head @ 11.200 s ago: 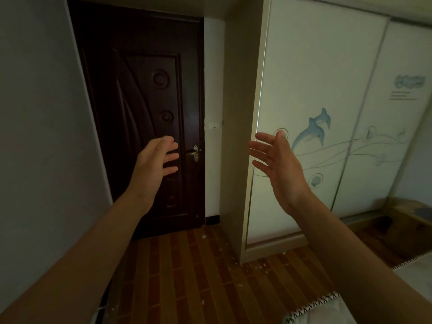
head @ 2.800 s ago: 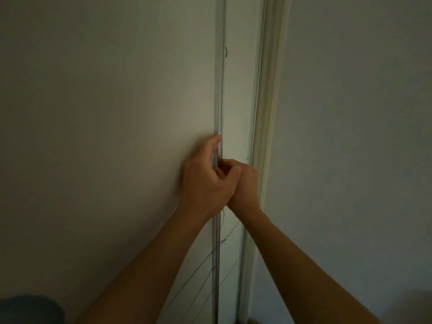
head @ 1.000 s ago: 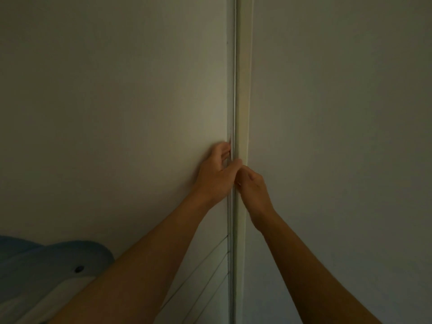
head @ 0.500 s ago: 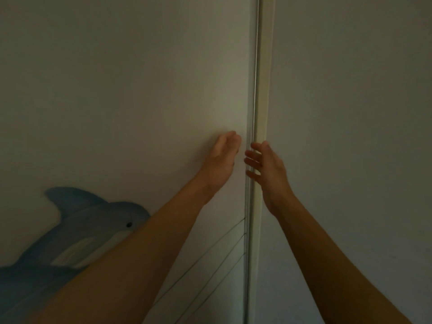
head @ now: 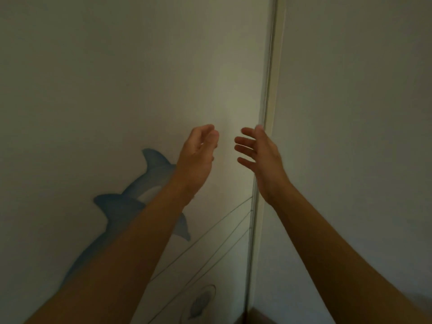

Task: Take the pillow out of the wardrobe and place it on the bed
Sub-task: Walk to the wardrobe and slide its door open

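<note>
Pale wardrobe door [head: 117,66], blue dolphin print [head: 152,167], dim room — left hand [head: 198,155] loosely curled, right hand [head: 259,157] spread, both empty.

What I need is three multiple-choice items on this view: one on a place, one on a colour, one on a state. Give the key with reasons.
1. Where does the dolphin picture sit on the wardrobe door?
A) lower left
B) top right
C) top centre

2. What colour is it?
A) red
B) blue
C) yellow

3. What state are the left hand and the right hand in?
A) both grip something
B) only the right grips something
C) both hold nothing

Key:
1 A, since it lies low on the left of the door.
2 B, since its body is blue-grey.
3 C, since the left's fingers curl loosely, the right's are spread, and nothing lies in either.
</note>
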{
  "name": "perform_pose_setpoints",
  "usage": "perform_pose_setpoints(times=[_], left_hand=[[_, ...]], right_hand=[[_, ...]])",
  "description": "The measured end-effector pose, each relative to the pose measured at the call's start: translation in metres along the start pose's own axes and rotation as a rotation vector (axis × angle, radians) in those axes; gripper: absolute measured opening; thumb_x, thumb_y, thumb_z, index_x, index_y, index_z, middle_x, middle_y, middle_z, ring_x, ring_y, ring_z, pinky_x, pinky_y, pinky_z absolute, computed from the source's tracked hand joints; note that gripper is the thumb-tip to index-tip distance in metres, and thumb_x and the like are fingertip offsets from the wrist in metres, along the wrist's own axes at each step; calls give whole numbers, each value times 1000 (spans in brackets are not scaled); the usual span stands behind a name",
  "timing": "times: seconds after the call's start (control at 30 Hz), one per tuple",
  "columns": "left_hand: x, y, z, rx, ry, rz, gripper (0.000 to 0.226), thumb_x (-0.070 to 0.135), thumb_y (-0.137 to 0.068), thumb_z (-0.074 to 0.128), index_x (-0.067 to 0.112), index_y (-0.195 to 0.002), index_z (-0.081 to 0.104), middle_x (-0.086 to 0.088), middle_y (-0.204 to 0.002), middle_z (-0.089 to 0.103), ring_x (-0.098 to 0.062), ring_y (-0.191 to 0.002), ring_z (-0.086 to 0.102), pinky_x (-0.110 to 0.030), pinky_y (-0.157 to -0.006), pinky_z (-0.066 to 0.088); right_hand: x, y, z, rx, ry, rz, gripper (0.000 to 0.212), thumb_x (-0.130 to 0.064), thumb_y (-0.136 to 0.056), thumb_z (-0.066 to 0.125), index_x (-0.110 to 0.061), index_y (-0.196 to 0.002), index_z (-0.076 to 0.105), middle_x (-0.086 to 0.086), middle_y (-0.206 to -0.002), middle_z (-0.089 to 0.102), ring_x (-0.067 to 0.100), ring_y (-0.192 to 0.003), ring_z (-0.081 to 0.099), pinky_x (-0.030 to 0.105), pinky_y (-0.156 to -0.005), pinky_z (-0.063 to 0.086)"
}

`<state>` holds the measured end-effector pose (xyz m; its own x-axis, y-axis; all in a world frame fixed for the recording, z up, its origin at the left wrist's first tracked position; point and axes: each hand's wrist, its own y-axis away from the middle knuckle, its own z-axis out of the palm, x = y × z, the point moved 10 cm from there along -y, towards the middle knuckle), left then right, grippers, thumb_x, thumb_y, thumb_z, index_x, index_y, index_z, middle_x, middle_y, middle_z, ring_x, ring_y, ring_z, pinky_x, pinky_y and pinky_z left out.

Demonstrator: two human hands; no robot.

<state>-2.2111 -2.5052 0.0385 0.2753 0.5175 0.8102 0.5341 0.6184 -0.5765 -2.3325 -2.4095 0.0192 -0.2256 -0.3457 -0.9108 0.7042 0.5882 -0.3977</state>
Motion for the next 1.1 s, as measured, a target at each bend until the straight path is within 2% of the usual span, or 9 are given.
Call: perform_pose_setpoints(times=[0.2,0.43,0.6,0.73,0.9,1.1], left_hand=[[10,49,-53,98,-7,-34,41,40,-98,40,19,-133,47,2,-126,57,-13,-113,56,-32,-93,49],[24,70,-120,307,-85,-49,26,32,-99,44,21,-119,56,4,-106,63,-15,-101,60,-39,-88,51],[30,84,-150,454,-220,-69,25,30,-99,45,19,-118,56,-1,-110,63,-20,-105,61,-40,-86,51],[31,104,-173,582,-329,-136,25,31,-98,46,19,-117,57,-2,-111,65,-20,-103,62,-44,-90,52],[44,149,-202,739,-451,-188,26,35,-98,45,23,-119,56,4,-113,64,-14,-104,61,-43,-93,51],[85,204,-241,890,-563,-207,31,38,-98,44,23,-124,54,5,-116,63,-10,-105,60,-39,-92,53]], right_hand=[[-23,38,38,-79,31,-26,51,-50,-101,26,-18,-132,52,5,-127,61,18,-115,60,45,-104,47],[-20,47,97,-247,-98,-16,48,-50,-101,26,-21,-124,58,2,-117,66,16,-109,63,37,-94,53],[-9,46,144,-399,-218,17,47,-46,-102,28,-17,-123,59,7,-118,66,19,-110,63,42,-98,51],[7,58,185,-550,-263,53,47,-45,-103,28,-18,-126,58,6,-120,66,17,-111,63,40,-99,50],[10,88,233,-722,-347,114,45,-47,-102,28,-21,-122,59,6,-120,66,18,-111,63,44,-101,48],[-18,141,283,-908,-455,87,48,-49,-102,27,-21,-124,58,4,-119,67,18,-110,64,45,-100,49]])
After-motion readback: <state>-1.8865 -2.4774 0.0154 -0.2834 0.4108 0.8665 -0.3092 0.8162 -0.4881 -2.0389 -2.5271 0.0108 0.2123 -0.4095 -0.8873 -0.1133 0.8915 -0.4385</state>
